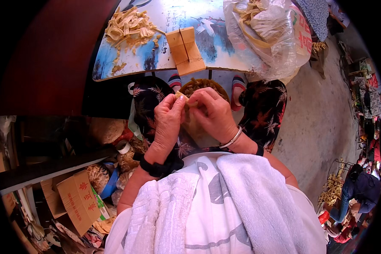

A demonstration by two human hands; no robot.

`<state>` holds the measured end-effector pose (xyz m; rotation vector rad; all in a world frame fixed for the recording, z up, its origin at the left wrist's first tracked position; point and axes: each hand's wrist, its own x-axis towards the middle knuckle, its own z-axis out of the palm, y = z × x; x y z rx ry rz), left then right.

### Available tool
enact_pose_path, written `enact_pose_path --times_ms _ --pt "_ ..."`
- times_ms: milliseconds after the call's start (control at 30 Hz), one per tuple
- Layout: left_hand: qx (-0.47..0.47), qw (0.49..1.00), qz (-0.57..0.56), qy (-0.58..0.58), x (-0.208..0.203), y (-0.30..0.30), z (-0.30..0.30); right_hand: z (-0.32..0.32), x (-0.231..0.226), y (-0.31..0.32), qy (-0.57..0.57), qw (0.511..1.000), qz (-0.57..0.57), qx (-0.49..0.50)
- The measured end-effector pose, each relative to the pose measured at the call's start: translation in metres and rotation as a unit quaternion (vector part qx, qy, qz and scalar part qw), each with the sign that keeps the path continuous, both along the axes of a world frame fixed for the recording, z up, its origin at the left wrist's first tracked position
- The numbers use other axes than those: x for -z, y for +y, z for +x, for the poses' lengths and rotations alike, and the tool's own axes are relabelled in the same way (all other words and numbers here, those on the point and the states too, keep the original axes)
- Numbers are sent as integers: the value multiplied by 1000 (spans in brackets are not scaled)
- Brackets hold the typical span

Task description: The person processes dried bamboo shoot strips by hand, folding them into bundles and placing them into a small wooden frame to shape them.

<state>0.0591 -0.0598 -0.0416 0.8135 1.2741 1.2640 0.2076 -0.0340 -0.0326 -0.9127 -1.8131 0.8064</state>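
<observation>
Both my hands meet over my lap, around a small pale yellow strip (180,95) of dried, fibrous-looking material. My left hand (167,120) pinches it between thumb and fingers. At its other side, my right hand (216,114) has its fingers closed on the strip, though the fingertips are partly hidden. Below and beyond them, between my feet, stands a yellow-rimmed bowl (226,94) of brown scraps (202,83). Ahead, a wooden block (186,51) with a dark cord across it lies at the table's near edge.
On the picture-printed table (165,19) are a pile of pale yellow strips (131,27) and a clear plastic bag (275,38) of similar strips. Cardboard boxes (78,203) and clutter crowd the left. A person in dark clothes (362,188) is at the far right, near yellowish bundles (332,188).
</observation>
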Motion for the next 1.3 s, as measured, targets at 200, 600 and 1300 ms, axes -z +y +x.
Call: enact_pose_path --times_ms 200,600,1300 --pt "-27 999 6 33 -3 -3 4 -2 -4 -3 -10 1000 0 12" --pt "-55 994 19 95 -1 -9 7 0 4 -2 -40 997 62 3" --pt "-71 988 29 134 -1 -8 10 -1 1 2 -59 995 78 -16"
